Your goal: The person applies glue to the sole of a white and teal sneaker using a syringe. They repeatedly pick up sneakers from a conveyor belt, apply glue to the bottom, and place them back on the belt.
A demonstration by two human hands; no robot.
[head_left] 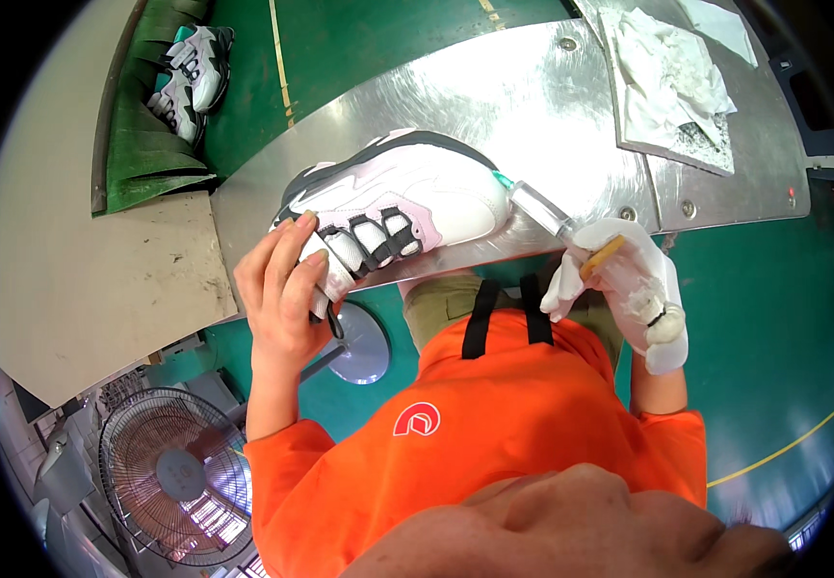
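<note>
A white, pink and black sneaker [407, 197] lies on its side on a shiny metal table [552, 106]. My bare left hand [282, 289] grips it at the heel and ankle end, near the table's front edge. My right hand [629, 279], in a white glove, holds a tool with a yellow wooden handle [602, 256]. The tool's clear cylindrical head [537, 204] has a green tip that touches the toe of the sneaker.
Two more sneakers [191, 77] sit on a green belt [147, 144] at the top left. A crumpled white cloth [667, 77] lies on a metal plate at the top right. A beige board [70, 279] is on the left, a floor fan [176, 477] below it.
</note>
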